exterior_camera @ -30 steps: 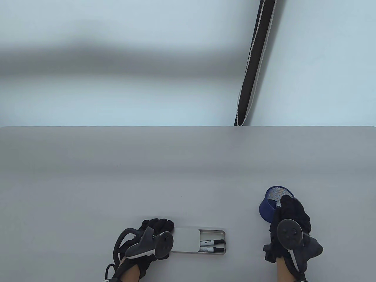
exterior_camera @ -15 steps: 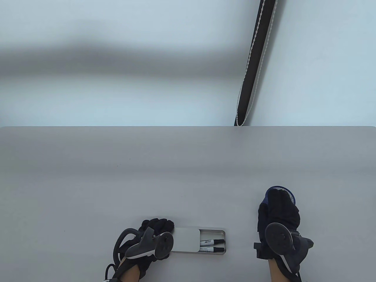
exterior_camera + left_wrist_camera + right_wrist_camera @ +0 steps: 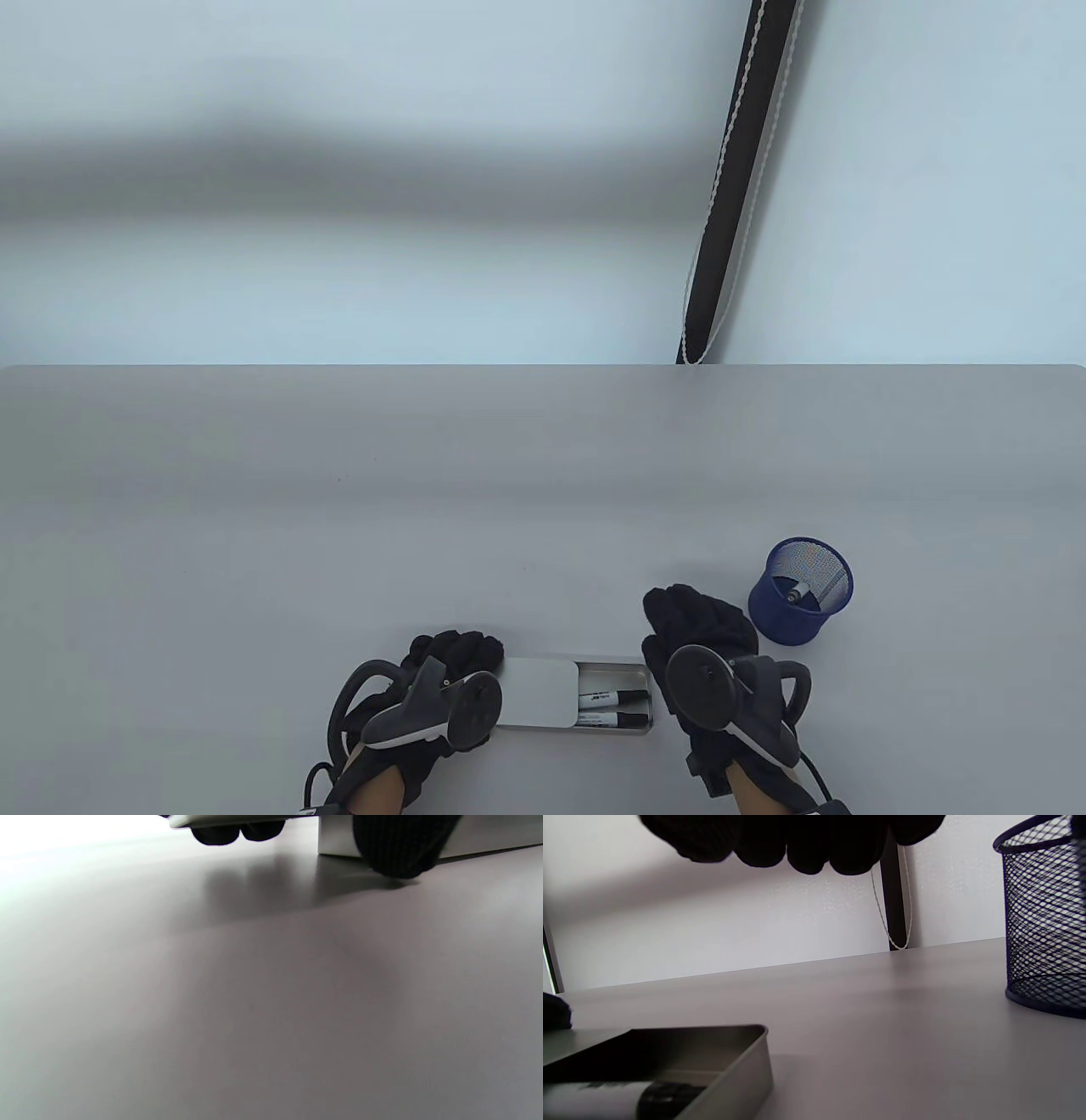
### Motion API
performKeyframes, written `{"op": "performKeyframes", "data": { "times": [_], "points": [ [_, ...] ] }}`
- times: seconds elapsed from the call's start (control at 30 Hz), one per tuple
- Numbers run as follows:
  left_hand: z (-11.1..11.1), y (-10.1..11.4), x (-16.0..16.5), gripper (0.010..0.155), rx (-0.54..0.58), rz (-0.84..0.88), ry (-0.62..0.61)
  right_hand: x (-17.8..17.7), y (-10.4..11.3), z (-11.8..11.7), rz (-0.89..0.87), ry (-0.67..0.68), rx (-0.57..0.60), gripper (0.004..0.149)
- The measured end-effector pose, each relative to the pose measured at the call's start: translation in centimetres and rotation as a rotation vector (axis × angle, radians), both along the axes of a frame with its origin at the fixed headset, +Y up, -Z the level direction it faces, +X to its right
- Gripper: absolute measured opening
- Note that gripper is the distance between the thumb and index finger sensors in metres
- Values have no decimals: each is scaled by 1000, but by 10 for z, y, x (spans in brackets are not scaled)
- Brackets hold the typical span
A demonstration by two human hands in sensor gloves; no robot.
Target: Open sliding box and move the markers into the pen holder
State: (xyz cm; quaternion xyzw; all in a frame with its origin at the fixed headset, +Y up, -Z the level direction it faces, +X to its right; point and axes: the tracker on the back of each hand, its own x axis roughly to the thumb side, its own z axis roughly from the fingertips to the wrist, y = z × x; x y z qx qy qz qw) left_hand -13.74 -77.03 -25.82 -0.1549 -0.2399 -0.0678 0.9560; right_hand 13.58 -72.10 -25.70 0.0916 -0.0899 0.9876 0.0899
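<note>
The silver sliding box (image 3: 612, 672) lies near the table's front edge, its lid (image 3: 536, 692) slid to the left. Two black-capped markers (image 3: 612, 699) lie side by side in the uncovered right part. My left hand (image 3: 458, 649) grips the box's left end, thumb (image 3: 398, 849) against its near wall (image 3: 488, 834). My right hand (image 3: 691, 615) hovers just past the box's right end, fingers (image 3: 797, 844) loosely hanging and holding nothing. The blue mesh pen holder (image 3: 802, 611) stands to the right with one marker (image 3: 796, 592) in it.
A dark post with a white beaded cord (image 3: 721, 212) runs down the wall behind the table's far edge (image 3: 543, 367). In the right wrist view the box rim (image 3: 746, 1065) is low left and the pen holder (image 3: 1043, 921) is at the right edge.
My right hand was over the pen holder with a marker; it has let go and come back left to the box's right end. The left hand and box have not moved.
</note>
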Motion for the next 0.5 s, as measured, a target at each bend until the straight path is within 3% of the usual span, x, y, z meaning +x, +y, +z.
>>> {"op": "performKeyframes", "data": {
  "times": [0.27,0.5],
  "points": [
    [0,0,0,74,1,0,-1,-24,-20,0,192,110,-159,55],
    [0,0,0,73,0,0,0,-32,-31,-1,279,137,-223,55]
  ]
}}
